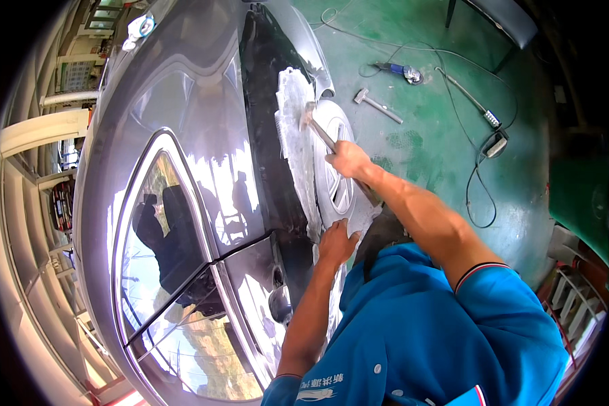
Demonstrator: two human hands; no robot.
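My right hand (350, 160) is wrapped around the handle of a hammer (324, 138). The hammer's head lies over the outer edge of a whitish, sanded strip (293, 101) on the dark car's rear side panel, just above the wheel (333, 125). Whether the head touches the metal, I cannot tell. My left hand (337, 243) rests at the lower edge of the bodywork, beside the near side of the wheel, with its thumb apart and its fingertips partly hidden. I see no tool in it.
A second hammer (379, 106) lies on the green floor to the right. Beyond it are a blue angle grinder (400, 72) and a long-handled tool with a cable (477, 107). A black seat (504, 20) stands at the far right. The car (203, 88) fills the left.
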